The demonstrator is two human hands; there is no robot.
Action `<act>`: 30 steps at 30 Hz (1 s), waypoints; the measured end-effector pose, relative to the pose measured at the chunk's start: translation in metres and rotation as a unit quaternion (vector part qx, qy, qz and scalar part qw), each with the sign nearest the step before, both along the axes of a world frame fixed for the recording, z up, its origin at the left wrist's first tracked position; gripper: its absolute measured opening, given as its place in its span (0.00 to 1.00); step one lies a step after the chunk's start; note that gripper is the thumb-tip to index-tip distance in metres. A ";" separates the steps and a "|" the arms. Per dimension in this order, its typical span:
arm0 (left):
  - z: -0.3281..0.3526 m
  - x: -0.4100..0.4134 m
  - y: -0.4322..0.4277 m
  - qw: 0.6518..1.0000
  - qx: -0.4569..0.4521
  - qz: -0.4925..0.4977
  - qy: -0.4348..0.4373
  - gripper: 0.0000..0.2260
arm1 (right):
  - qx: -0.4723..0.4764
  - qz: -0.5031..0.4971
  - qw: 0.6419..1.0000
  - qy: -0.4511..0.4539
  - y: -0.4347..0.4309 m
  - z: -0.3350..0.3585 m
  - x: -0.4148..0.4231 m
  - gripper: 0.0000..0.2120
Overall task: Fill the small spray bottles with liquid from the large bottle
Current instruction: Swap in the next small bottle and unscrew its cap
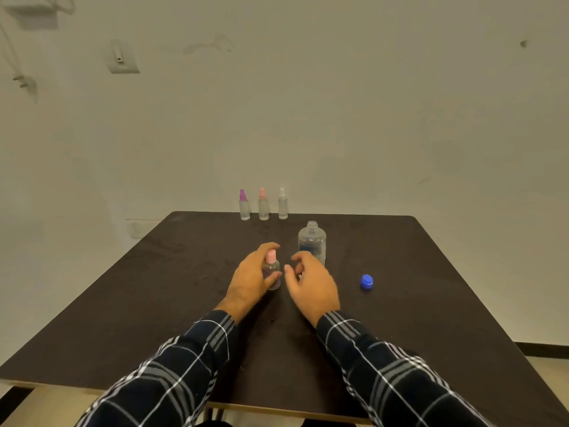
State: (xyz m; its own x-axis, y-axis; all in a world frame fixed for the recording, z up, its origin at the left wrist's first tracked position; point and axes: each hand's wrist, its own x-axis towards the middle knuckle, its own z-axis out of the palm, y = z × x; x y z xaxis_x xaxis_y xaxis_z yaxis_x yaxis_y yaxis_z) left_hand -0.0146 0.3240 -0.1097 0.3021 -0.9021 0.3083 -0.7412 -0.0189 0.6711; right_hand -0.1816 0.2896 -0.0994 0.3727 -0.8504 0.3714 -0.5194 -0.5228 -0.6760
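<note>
Left hand (251, 278) seemingly around spray bottle (272, 271)

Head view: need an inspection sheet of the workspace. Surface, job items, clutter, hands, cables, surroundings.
Surface: dark brown square table, matte, faint smudges.
Job's things: large clear plastic bottle upright, uncapped; its blue screw cap lies apart on the table to its right. Small clear spray bottle with pink nozzle upright near centre. Three more small spray bottles in a row at the far edge: purple-topped, pink-topped, white-topped.
Clutter: nothing seen.
Grippers: left hand wrapped around the near pink-nozzle bottle; right hand open beside it, holding nothing.
Cables: cable hanging on the wall, upper left.
Surroundings: plain pale wall, wall switch plate.
</note>
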 end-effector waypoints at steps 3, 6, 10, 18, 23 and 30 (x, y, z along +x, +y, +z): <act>0.000 0.001 -0.002 0.995 0.014 0.030 0.092 0.26 | 0.086 0.012 0.994 -0.059 -0.006 0.004 0.029 0.15; -0.007 0.001 0.001 0.990 0.021 0.052 0.128 0.14 | 0.105 0.002 0.990 -0.093 -0.006 0.002 0.054 0.11; -0.006 0.005 -0.001 0.989 0.024 0.051 0.137 0.11 | 0.163 -0.047 0.979 -0.116 -0.010 0.000 0.068 0.12; -0.009 0.005 -0.002 0.990 0.039 0.047 0.125 0.13 | 0.148 0.032 0.978 -0.144 -0.013 -0.010 0.067 0.14; -0.005 0.001 0.001 0.992 0.044 0.059 0.100 0.09 | 0.182 -0.005 0.964 -0.192 -0.012 -0.005 0.070 0.19; -0.005 -0.002 0.001 0.990 0.039 0.058 0.123 0.05 | 0.151 0.033 0.982 -0.112 -0.006 -0.009 0.069 0.21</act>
State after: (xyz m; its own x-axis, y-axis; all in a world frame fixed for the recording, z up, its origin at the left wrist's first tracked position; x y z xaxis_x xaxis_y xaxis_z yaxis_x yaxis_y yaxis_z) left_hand -0.0165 0.3248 -0.1142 0.4622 -0.8752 0.1427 -0.5459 -0.1540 0.8236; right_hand -0.1130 0.2838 -0.1079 0.3687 -0.9109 0.1852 -0.3125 -0.3091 -0.8982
